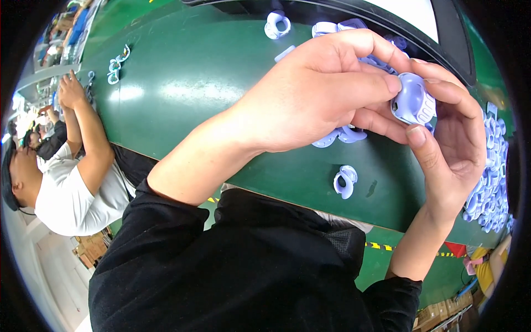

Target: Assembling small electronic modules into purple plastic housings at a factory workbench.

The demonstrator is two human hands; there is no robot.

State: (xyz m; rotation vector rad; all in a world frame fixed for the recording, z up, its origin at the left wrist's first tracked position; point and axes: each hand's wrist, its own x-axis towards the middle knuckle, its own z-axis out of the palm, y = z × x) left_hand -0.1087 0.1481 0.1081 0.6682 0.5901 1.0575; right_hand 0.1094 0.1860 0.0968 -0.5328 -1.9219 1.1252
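Observation:
Between my two hands, at the upper right, is a small rounded lavender plastic housing (pixel 411 91) with a hollow face and a pale slotted side. My left hand (pixel 318 88) pinches it from the left, its thumb on the upper rim. My right hand (pixel 459 130) curls around the right side, with the thumb at the lower edge and fingertips at the top. Below them, a lavender ring-shaped part (pixel 350 173) lies on the green table (pixel 185 102). Several more lavender parts (pixel 326 27) lie behind my left hand, partly hidden by it.
Another ring-shaped part (pixel 270 27) lies near the far edge. A black-framed panel (pixel 456 44) borders the table at the upper right. Many lavender parts (pixel 489 188) are heaped at right. Small pieces (pixel 113 72) lie at far left, near a co-worker in a white shirt (pixel 77 193).

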